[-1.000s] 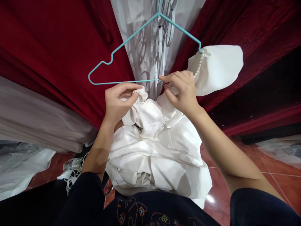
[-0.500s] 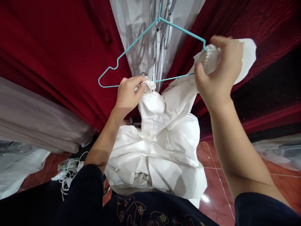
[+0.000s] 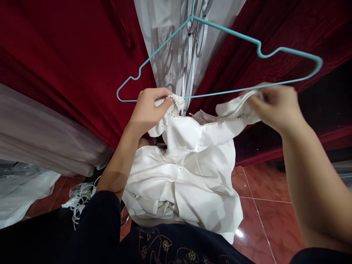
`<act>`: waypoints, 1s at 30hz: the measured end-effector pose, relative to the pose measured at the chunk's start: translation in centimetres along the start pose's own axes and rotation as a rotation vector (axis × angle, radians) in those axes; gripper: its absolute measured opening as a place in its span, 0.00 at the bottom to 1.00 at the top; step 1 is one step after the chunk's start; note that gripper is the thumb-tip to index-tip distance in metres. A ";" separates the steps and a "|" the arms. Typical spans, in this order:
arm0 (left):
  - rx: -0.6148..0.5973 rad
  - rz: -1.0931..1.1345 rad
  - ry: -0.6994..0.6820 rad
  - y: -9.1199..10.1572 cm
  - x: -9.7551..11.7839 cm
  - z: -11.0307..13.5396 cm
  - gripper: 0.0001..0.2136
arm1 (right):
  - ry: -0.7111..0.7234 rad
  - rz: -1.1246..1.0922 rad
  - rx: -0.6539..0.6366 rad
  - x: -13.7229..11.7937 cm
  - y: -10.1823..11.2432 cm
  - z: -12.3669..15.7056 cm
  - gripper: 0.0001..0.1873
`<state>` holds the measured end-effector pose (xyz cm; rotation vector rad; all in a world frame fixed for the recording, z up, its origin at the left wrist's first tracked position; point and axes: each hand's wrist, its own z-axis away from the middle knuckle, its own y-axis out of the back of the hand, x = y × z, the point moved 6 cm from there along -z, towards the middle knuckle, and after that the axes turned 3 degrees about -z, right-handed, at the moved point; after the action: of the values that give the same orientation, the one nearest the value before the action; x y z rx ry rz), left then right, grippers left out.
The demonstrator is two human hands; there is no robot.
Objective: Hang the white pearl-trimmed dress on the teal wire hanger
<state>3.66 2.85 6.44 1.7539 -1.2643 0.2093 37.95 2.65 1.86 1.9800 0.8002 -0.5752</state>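
A white dress [image 3: 205, 168] with pearl trim along its neckline spreads over my lap, its skirt gathered in folds. My left hand [image 3: 152, 110] is closed on the pearl-edged strap at the left of the bodice. On the other side my right hand [image 3: 277, 104] pinches the right end of the dress top and pulls it outward. Above the bodice hangs a light blue hanger [image 3: 220, 28], with both notched shoulders in sight. Its lower bar runs behind my left hand and just over my right fingers; whether those fingers touch it I cannot tell.
Red curtains [image 3: 79, 66] hang on both sides of a white ornamental metal frame [image 3: 188, 55]. At the left are pale hanging fabrics [image 3: 41, 132] and a tangle of white cable [image 3: 79, 211]. Red tiles [image 3: 271, 209] cover the floor.
My right hand has moved down and right with the dress's right strap, which has come off the hanger's right shoulder. The left hand has stayed nearly in place.
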 end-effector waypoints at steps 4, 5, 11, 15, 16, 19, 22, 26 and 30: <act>0.033 0.013 0.020 -1.1 -0.5 -0.4 0.09 | 0.307 -0.094 -0.182 -6.0 -1.2 3.9 0.13; 0.030 0.024 0.022 -1.3 -0.6 -0.5 0.09 | 0.395 -0.117 -0.093 -7.7 -1.0 4.2 0.15; 0.024 0.006 0.018 -1.3 -0.8 -0.4 0.08 | 0.453 -0.165 0.065 -10.2 -4.3 1.8 0.22; 0.032 -0.120 -0.088 -1.5 -1.4 0.8 0.09 | 0.422 -0.066 0.037 -8.2 -6.8 1.4 0.12; 0.077 -0.154 -0.136 -1.5 -1.5 1.4 0.09 | 0.430 -0.056 0.060 -8.0 -6.8 1.7 0.12; 0.361 -0.229 -0.207 -0.6 -2.2 4.6 0.13 | 0.445 -0.054 0.093 -7.9 -6.1 2.3 0.14; 0.498 -0.207 0.001 0.1 -5.5 7.7 0.14 | 0.444 -0.059 0.053 -8.2 -5.7 2.4 0.16; 0.661 0.063 0.388 2.5 -12.7 10.0 0.14 | 0.467 -0.086 0.057 -8.2 -5.8 2.1 0.19; 0.794 0.178 0.434 7.3 -17.0 8.1 0.25 | 0.480 -0.103 0.067 -7.9 -6.1 2.0 0.19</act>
<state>-12.88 7.67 -4.02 2.0650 -1.0710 1.2649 27.96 0.85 2.69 2.1804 1.1913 -0.1804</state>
